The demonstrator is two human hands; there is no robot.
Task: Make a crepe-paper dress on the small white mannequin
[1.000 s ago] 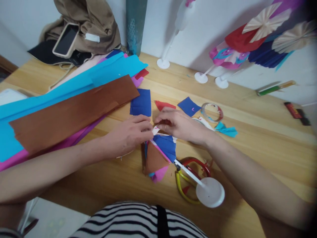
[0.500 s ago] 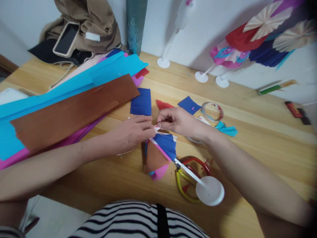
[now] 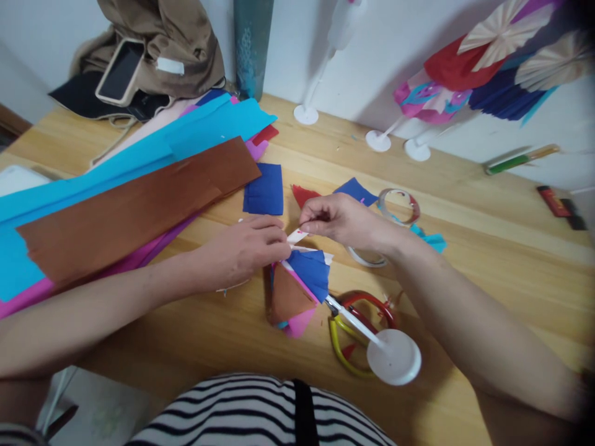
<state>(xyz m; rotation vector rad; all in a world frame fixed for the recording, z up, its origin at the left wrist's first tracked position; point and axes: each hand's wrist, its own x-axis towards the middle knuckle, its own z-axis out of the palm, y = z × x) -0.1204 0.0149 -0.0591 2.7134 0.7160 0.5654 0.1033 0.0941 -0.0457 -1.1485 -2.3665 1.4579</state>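
Note:
A white stand with a round base [image 3: 394,357] lies on its side, its rod running up-left under a skirt of crepe paper with blue [image 3: 307,272], brown [image 3: 290,296] and pink pieces. My left hand [image 3: 246,248] is closed over the upper end of this paper-covered stand, hiding what its fingertips press on. Between the thumb and forefinger of my right hand [image 3: 337,220] is a white strip of tape with red marks [image 3: 297,236], stretched from the left fingertips. Scissors with red and yellow handles [image 3: 335,337] lie partly beneath the rod.
Long brown [image 3: 139,214] and blue crepe sheets [image 3: 199,133] cover the left. Blue squares [image 3: 263,189], a red scrap [image 3: 304,196] and tape rolls [image 3: 398,206] lie beyond my hands. Paper-dressed stands [image 3: 378,140], a bottle [image 3: 252,52], a phone [image 3: 121,71] and a cloth bag [image 3: 186,43] are at the back.
My right hand has moved slightly up and right, drawing out more of the white strip. My left hand stays nearly in place on the stand.

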